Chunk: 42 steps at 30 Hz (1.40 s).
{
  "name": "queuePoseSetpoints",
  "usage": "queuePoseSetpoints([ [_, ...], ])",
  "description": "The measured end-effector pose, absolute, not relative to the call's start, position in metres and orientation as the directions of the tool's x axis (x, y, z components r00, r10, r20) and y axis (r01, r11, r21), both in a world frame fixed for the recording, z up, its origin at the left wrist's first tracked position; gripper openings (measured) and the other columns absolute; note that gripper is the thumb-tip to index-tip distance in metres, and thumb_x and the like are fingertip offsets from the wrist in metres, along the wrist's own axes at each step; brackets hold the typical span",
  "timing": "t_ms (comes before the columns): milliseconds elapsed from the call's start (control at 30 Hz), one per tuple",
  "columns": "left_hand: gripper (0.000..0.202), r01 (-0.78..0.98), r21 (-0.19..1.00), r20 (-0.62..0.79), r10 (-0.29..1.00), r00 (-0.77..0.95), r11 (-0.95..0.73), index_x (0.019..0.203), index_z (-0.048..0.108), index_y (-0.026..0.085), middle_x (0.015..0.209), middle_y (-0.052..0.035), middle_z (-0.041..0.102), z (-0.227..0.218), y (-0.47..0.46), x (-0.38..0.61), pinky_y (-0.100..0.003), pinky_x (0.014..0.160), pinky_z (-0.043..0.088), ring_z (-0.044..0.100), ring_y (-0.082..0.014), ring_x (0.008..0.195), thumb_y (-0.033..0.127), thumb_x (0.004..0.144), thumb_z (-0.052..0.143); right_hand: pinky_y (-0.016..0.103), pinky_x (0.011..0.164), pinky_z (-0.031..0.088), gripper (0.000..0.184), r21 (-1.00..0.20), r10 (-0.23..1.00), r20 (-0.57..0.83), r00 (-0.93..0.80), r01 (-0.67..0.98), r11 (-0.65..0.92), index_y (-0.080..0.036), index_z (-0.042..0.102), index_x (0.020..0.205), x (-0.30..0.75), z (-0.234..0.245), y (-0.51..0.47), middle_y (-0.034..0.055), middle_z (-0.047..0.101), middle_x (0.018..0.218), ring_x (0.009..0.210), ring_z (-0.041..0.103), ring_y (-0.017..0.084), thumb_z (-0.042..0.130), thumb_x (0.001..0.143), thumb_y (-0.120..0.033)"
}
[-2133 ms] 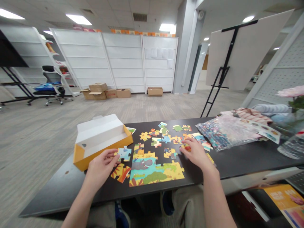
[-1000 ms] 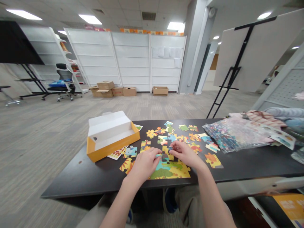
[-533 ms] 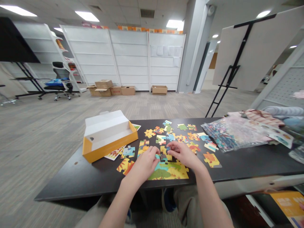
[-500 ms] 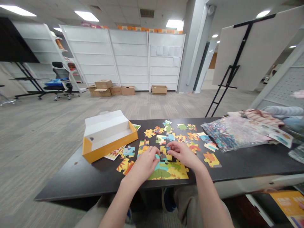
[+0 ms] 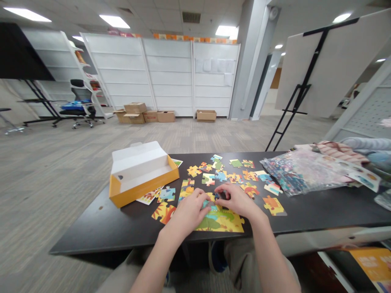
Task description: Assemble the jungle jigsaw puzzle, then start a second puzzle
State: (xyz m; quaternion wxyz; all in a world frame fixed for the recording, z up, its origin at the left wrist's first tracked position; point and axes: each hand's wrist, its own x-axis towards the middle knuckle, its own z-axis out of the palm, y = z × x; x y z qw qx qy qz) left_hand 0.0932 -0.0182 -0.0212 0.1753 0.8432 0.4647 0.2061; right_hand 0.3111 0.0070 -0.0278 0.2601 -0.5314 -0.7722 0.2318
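My right hand (image 5: pixel 236 202) pinches a small dark blue jigsaw piece (image 5: pixel 217 196) between thumb and forefinger, just above the joined picture section (image 5: pixel 221 224). My left hand (image 5: pixel 190 213) rests beside it, its fingertips at the section's teal part. Whether those fingers hold a piece is hidden. Several loose cardboard pieces lie around both hands, including a blue one (image 5: pixel 167 194) and a striped orange one (image 5: pixel 164 213) to the left.
An open yellow puzzle box (image 5: pixel 143 190) stands left of my hands on the black table (image 5: pixel 91 232). More pieces are spread beyond them, and a clear plastic bag (image 5: pixel 301 171) of printed material lies at the right. The table's near edge runs just past my wrists.
Both hands have moved slightly nearer me, down onto the joined section, and the dark blue piece has gone with my right hand. The head view has shifted a little.
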Motion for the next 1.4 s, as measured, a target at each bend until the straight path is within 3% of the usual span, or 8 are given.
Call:
queuePoseSetpoints([
  [233,0.015,0.710,0.438,0.184,0.828,0.529,-0.551,0.099,0.071,0.021,0.115,-0.0071,0.067,-0.022,-0.018,0.097,-0.034,0.090,0.052,0.067,-0.0232,0.102,0.023,0.095,0.057,0.030,0.066,0.047,0.021,-0.646,0.955,0.143,-0.259,0.706,0.288,-0.021,0.071,0.098,0.318,-0.028,0.006,0.0027,0.068,0.089,0.066,0.055,0.014,0.070,0.079,-0.028],
  [467,0.013,0.729,0.392,0.164,0.823,0.544,-0.561,0.101,0.067,0.020,0.119,-0.0077,0.068,-0.024,-0.019,0.097,-0.036,0.094,0.051,0.065,-0.0248,0.108,0.029,0.094,0.061,0.031,0.065,0.049,0.023,-0.683,0.979,0.185,-0.087,0.705,0.192,-0.021,0.071,0.096,0.350,-0.024,0.000,0.0037,0.072,0.084,0.066,0.061,0.017,0.066,0.081,-0.038],
  [700,0.013,0.760,0.327,0.141,0.825,0.548,-0.561,0.105,0.064,0.024,0.119,-0.0033,0.068,-0.019,-0.024,0.108,-0.036,0.090,0.052,0.064,-0.0238,0.107,0.031,0.097,0.057,0.035,0.072,0.049,0.025,-0.556,0.915,0.313,0.254,0.830,-0.041,-0.018,0.072,0.095,0.393,-0.040,0.009,0.0089,0.075,0.091,0.075,0.066,0.023,0.056,0.086,-0.036],
  [800,0.013,0.765,0.305,0.128,0.820,0.557,-0.567,0.104,0.064,0.023,0.116,-0.0029,0.069,-0.018,-0.025,0.110,-0.035,0.087,0.052,0.064,-0.0240,0.105,0.031,0.097,0.056,0.038,0.087,0.048,0.025,-0.449,0.909,0.380,0.173,0.893,0.018,-0.017,0.072,0.096,0.388,-0.042,0.021,0.0120,0.074,0.101,0.094,0.066,0.026,0.054,0.089,-0.033],
  [900,0.013,0.758,0.301,0.130,0.812,0.569,-0.579,0.102,0.064,0.023,0.111,-0.0034,0.069,-0.017,-0.026,0.110,-0.034,0.084,0.052,0.064,-0.0235,0.103,0.031,0.096,0.057,0.039,0.097,0.043,0.028,-0.334,0.931,0.360,0.061,0.940,0.068,-0.016,0.072,0.103,0.370,-0.037,0.033,0.0129,0.072,0.110,0.107,0.063,0.028,0.054,0.092,-0.035],
  [1067,0.013,0.742,0.323,0.144,0.806,0.575,-0.587,0.098,0.065,0.023,0.106,-0.0025,0.068,-0.015,-0.030,0.109,-0.031,0.079,0.051,0.066,-0.0218,0.099,0.033,0.095,0.057,0.047,0.099,0.039,0.045,-0.206,0.959,0.240,0.150,0.973,-0.101,-0.015,0.067,0.119,0.345,-0.032,0.042,0.0170,0.068,0.118,0.115,0.058,0.036,0.056,0.090,-0.049],
  [1400,0.014,0.744,0.328,0.149,0.810,0.567,-0.582,0.097,0.065,0.023,0.104,-0.0030,0.067,-0.017,-0.029,0.109,-0.029,0.075,0.048,0.066,-0.0216,0.098,0.035,0.095,0.058,0.047,0.097,0.039,0.044,-0.194,0.962,0.203,0.181,0.971,-0.141,-0.016,0.065,0.122,0.344,-0.037,0.046,0.0186,0.065,0.122,0.116,0.056,0.037,0.057,0.090,-0.045],
])
